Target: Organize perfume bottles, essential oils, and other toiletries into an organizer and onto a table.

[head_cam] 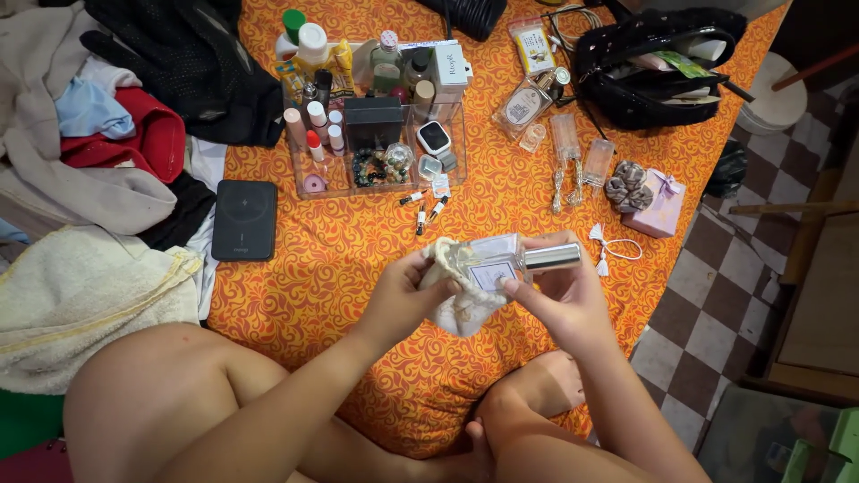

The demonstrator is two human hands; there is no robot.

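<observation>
Both hands meet over the orange bedspread with a swirling yellow pattern (358,259), and every place below is given relative to the clear plastic organiser tray (300,170) that sits on it. Below and to the right of that tray, the left hand (398,300) is curled shut around the gathered mouth of a small cream cloth pouch (461,309), thumb and fingers pinching the fabric. The right hand (559,300) is closed around a clear rectangular glass perfume bottle with a silver metal cap (510,261), its fingers wrapped from below and the thumb on the bottle's pale label; the bottle lies sideways, its base end touching the pouch opening, cap pointing right. Whether the base is already inside the fabric cannot be told. Just left of the tray lies a flat black square power bank (244,219), and directly below the tray's front edge are a few tiny sample vials (422,210). Right of the tray stand two clear narrow bottles (580,161), then a grey scrunchie (628,186) touching a small lilac gift box (664,207). Up and to the right of the tray sits an open black handbag (649,67).
</observation>
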